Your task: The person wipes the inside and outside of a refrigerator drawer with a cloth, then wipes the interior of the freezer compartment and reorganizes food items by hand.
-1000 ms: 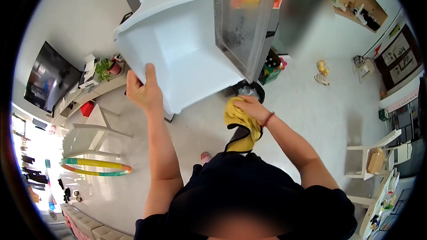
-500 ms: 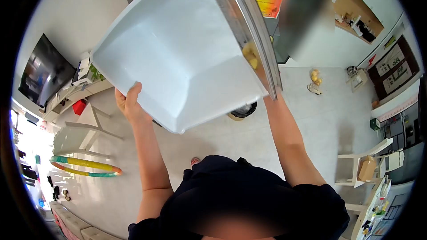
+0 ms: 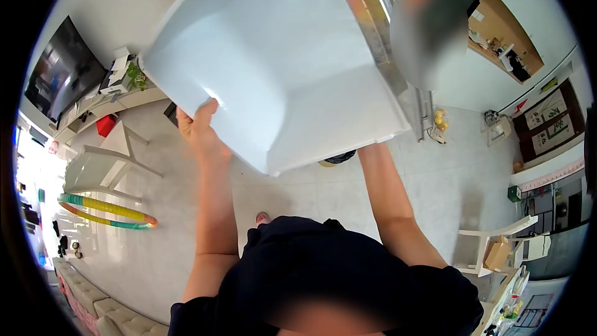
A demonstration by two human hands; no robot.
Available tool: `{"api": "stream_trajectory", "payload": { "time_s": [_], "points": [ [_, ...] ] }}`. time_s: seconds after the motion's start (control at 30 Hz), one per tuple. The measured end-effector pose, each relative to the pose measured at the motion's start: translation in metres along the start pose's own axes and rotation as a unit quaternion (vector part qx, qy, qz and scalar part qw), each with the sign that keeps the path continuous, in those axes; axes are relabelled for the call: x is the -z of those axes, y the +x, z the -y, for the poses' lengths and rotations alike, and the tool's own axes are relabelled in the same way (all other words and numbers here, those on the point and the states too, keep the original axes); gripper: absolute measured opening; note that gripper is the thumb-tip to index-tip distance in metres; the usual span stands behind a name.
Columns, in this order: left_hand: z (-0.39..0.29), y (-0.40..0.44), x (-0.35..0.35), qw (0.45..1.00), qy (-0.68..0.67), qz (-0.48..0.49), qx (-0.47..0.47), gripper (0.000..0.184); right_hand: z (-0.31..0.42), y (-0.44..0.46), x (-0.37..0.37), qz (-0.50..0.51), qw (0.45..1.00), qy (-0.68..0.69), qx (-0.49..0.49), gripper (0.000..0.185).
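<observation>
While holding the white bin (image 3: 249, 68) tilted above the pale tiled floor (image 3: 311, 198), grips its edge with left hand (image 3: 202, 127), thumb inside. Cannot tell state of right hand, hidden behind white bin. Logs at room's left: white chair (image 3: 90, 170), multicoloured hoop (image 3: 109, 207), beige sofa (image 3: 102, 300), television (image 3: 66, 74).

I can't see the right hand, as the drawer (image 3: 249, 56) covers it, so what it touches is unknown to me; some fingers of the left hand (image 3: 202, 127) are also out of my sight behind the wall. The drawer's top runs off my upper edge, and it hides most of the black bin (image 3: 341, 158). A blurred patch (image 3: 429, 31) beside it shows me no detail.
</observation>
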State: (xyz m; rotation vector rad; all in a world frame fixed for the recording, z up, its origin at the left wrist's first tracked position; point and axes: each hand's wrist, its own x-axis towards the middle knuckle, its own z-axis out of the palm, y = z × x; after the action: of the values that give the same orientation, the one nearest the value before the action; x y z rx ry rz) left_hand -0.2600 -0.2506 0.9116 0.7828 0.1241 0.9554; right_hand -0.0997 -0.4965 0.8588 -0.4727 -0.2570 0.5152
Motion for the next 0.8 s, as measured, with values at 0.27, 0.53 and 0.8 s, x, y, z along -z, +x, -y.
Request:
{"api": "stream_trajectory", "payload": {
  "time_s": [0.27, 0.53, 0.8],
  "points": [
    [0.012, -0.009, -0.023, 0.999, -0.036, 0.032, -0.007, 0.031, -0.084, -0.026, -0.042, -0.019, 0.982, 0.146, -0.12, 0.047],
    [0.017, 0.002, -0.035, 0.998, 0.017, 0.032, -0.048, 0.03, -0.099, -0.064, -0.051, -0.109, 0.973, 0.031, -0.203, 0.043],
    [0.007, 0.008, -0.033, 0.988, 0.097, 0.044, -0.116, 0.03, -0.017, -0.105, -0.04, -0.173, 0.985, -0.026, 0.0, 0.042]
  ]
}}
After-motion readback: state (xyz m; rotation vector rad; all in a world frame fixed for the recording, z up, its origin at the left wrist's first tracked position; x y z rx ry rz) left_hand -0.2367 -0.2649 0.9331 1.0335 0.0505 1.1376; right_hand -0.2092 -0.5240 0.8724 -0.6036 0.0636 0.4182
